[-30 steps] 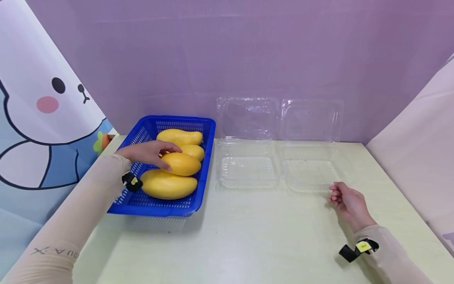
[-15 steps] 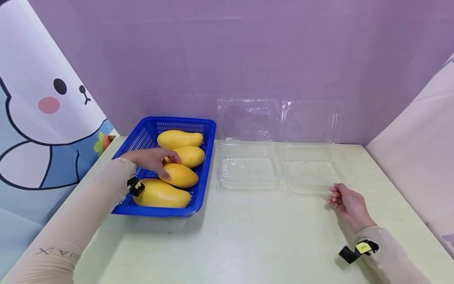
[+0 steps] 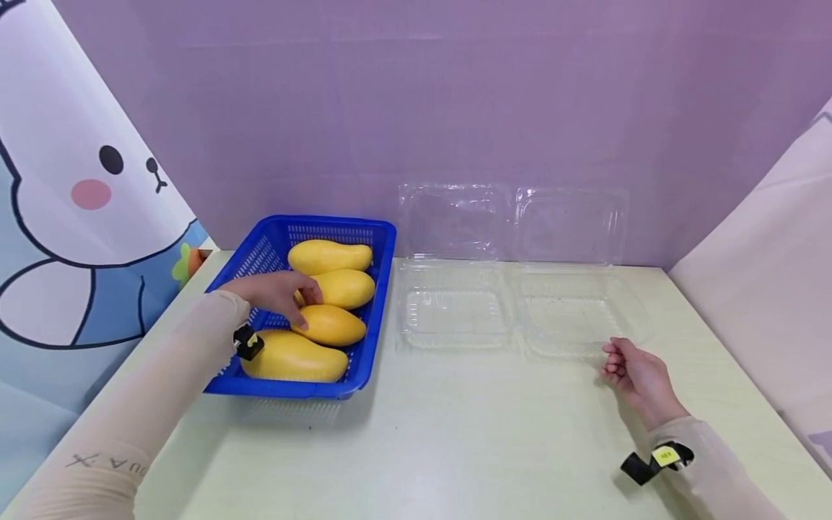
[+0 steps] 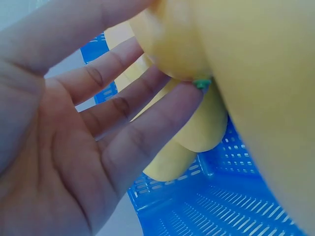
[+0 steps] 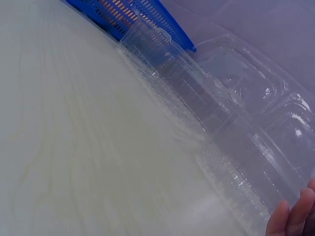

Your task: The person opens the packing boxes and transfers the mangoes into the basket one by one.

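Note:
My left hand [image 3: 276, 295] is over the blue basket [image 3: 373, 354], its thumb and fingers around the left end of a yellow mango [image 3: 333, 325]. In the left wrist view the fingers [image 4: 138, 142] look spread and fairly straight, one by the mango's green stem end [image 4: 202, 83]. A larger mango [image 3: 295, 357] lies in front, and two more mangoes [image 3: 330, 256] lie behind in a row. My right hand [image 3: 640, 379] rests at the front edge of the right clear plastic clamshell box [image 3: 572, 314], fingers loosely curled, with no held thing visible.
A second clear clamshell box [image 3: 455, 310] stands between the basket and the right box. Both transparent lids [image 3: 572, 224] are raised against the purple backdrop [image 3: 455, 94]. Pale table surface [image 3: 442, 426] extends in front of them.
My left hand has lowered with the mango into the row, then drawn slightly back from it. The front mango has shifted toward the basket's near side. My right hand stays put.

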`<state>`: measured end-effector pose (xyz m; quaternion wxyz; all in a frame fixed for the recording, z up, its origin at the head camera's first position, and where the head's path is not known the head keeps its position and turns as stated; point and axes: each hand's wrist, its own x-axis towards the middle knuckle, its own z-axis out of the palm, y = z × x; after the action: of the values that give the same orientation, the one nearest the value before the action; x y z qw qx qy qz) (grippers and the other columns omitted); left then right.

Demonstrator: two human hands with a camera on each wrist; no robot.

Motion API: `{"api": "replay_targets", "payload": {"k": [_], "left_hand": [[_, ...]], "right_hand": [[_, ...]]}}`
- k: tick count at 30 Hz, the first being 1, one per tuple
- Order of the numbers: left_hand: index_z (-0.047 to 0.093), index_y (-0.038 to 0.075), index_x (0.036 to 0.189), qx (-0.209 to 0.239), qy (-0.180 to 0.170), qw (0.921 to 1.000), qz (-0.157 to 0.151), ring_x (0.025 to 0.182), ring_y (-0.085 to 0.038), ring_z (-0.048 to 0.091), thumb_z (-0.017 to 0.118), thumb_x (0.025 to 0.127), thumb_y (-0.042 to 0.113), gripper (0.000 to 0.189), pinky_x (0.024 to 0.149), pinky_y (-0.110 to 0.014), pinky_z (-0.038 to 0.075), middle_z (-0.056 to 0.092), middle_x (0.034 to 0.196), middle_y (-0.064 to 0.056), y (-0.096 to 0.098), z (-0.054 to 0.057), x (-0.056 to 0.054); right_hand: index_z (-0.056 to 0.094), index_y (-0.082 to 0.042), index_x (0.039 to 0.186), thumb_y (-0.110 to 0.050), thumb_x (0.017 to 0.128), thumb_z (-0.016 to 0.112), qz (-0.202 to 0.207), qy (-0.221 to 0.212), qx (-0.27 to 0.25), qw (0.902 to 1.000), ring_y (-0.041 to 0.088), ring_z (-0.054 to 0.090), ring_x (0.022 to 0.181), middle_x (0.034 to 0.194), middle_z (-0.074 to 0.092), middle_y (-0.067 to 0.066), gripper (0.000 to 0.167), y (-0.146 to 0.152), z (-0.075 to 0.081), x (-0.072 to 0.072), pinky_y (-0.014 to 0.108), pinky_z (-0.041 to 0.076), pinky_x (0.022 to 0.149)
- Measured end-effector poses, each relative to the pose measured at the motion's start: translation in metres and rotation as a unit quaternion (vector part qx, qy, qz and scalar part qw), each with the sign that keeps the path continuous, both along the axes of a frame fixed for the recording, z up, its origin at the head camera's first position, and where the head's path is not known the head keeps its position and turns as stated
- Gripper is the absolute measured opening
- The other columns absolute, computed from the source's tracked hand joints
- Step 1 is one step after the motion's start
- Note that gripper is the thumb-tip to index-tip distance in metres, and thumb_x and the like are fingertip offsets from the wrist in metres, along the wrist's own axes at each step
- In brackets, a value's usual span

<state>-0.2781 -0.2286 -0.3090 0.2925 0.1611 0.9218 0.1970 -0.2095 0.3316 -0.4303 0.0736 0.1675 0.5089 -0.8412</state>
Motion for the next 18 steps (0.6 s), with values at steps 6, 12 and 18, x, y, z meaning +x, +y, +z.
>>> {"api": "replay_targets", "payload": {"k": [6, 12, 18], "left_hand": [[0.056, 0.009, 0.113, 0.005, -0.005, 1.0, -0.001, 0.106, -0.029, 0.049, 0.077, 0.078, 0.022, 0.043, 0.096, -0.048, 0.044, 0.054, 0.113, -0.008, -0.0025, -0.001, 0.0008], [0.054, 0.008, 0.117, 0.009, -0.017, 0.9998, 0.003, 0.107, -0.029, 0.049, 0.076, 0.08, 0.022, 0.046, 0.098, -0.048, 0.043, 0.053, 0.116, -0.01, -0.0035, -0.0011, 0.001], [0.051, 0.005, 0.123, 0.025, -0.024, 0.9994, 0.004, 0.107, -0.027, 0.054, 0.072, 0.083, 0.02, 0.048, 0.095, -0.044, 0.046, 0.051, 0.122, -0.012, -0.0019, 0.0036, 0.0029]], "right_hand": [[0.071, -0.01, 0.067, -0.017, 0.096, 0.053, 0.004, 0.0, -0.003, 1.0, 0.005, 0.054, 0.051, 0.06, 0.062, -0.004, 0.035, -0.0003, 0.0011, 0.0016, 0.02, 0.052, 0.054], [0.072, -0.011, 0.069, -0.024, 0.095, 0.055, 0.021, -0.006, 0.001, 0.9998, 0.004, 0.054, 0.053, 0.06, 0.06, -0.004, 0.034, 0.0011, 0.0032, 0.0045, 0.019, 0.052, 0.055], [0.07, -0.011, 0.069, -0.028, 0.095, 0.055, 0.036, -0.007, 0.001, 0.9993, 0.004, 0.053, 0.054, 0.06, 0.058, -0.005, 0.034, 0.0037, 0.0034, 0.0054, 0.02, 0.052, 0.056]]}}
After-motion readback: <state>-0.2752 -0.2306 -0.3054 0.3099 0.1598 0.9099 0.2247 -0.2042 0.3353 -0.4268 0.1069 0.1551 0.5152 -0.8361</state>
